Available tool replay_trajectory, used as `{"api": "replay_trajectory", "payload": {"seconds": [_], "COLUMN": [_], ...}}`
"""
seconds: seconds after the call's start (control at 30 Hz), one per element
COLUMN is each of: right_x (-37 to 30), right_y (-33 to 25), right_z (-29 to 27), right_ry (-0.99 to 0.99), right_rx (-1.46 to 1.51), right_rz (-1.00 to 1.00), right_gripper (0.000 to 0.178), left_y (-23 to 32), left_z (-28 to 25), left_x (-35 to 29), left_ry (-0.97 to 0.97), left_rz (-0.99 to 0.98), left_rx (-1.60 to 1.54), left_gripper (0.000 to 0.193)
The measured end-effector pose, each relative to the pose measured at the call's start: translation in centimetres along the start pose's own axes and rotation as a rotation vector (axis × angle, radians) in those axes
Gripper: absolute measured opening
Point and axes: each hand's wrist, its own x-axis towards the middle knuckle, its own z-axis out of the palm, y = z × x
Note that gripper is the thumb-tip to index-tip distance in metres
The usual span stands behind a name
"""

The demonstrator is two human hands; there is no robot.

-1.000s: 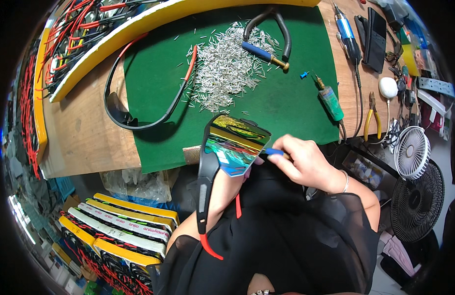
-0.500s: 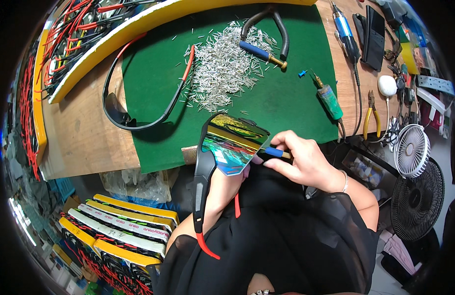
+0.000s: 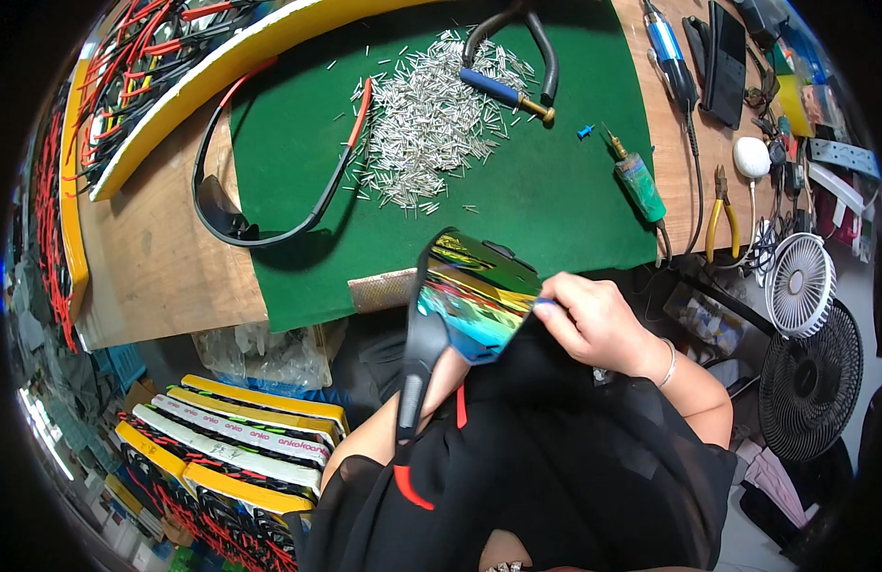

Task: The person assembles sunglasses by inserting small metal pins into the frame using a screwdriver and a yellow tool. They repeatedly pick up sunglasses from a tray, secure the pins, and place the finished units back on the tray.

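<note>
A pair of wraparound sunglasses [image 3: 479, 310] with a mirrored rainbow lens and black, red-tipped temples is held over my lap. My left hand [image 3: 447, 374] grips it from behind; the lens and frame hide most of its fingers. At the lens's right edge, my right hand [image 3: 598, 324] is closed in a pinch around a small blue-handled tool [image 3: 546, 302], of which only a bit of blue shows. On the green mat [image 3: 307, 296] lies a heap of small silver pins [image 3: 431, 133]. A second pair of glasses [image 3: 260, 238] stands left of it.
Pliers with black handles [image 3: 551, 57] and a blue-and-brass tool [image 3: 498, 89] lie by the pins. To the right are a green-handled tool [image 3: 639, 186], a corded blue tool [image 3: 672, 62], yellow cutters [image 3: 722, 219] and fans [image 3: 799, 286]. Yellow-edged trays [image 3: 250, 410] of glasses stand lower left.
The sunglasses have shifted right and turned, bringing the lens up against my right fingers. The blue tool's brass end, visible before, is now hidden by my right hand.
</note>
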Motion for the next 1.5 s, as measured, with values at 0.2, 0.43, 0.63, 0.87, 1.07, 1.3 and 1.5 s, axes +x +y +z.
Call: {"api": "replay_trajectory", "payload": {"seconds": [0.2, 0.43, 0.63, 0.87, 1.07, 1.3, 1.5], "right_x": [-0.1, -0.1, 3.3, 8.7, 1.5, -5.6, -7.6], "right_y": [-1.0, -0.9, 0.4, 2.7, 5.6, 13.4, 10.3], "right_z": [-0.3, -2.3, -3.6, -1.7, -9.5, -9.8, -9.0], "right_ry": [0.065, -0.083, 0.394, 0.529, 0.838, 0.875, 0.930], "right_rx": [0.081, 0.113, -0.150, -0.524, -0.622, -0.919, -0.495], "right_rz": [0.032, 0.143, 0.066, -0.179, 0.066, 0.471, 0.513], "right_gripper": [0.029, 0.030, 0.021, 0.025, 0.016, 0.037, 0.022], "left_y": [-0.3, 0.9, 0.8, 2.4, 2.2, 2.9, 2.1], "left_z": [-0.2, -0.2, -1.0, 0.3, 0.9, 1.0, 0.1], "left_x": [-0.5, -0.8, -0.9, -1.6, -0.7, -0.6, -0.7], "left_ry": [0.015, -0.089, -0.172, -0.151, -0.119, -0.098, -0.036], "left_rz": [-0.030, -0.108, -0.045, -0.052, 0.025, 0.068, 0.123], "left_rx": [0.096, 0.106, -0.171, -0.155, -0.168, -0.072, -0.088], "left_gripper": [0.022, 0.029, 0.026, 0.029, 0.027, 0.025, 0.023]}}
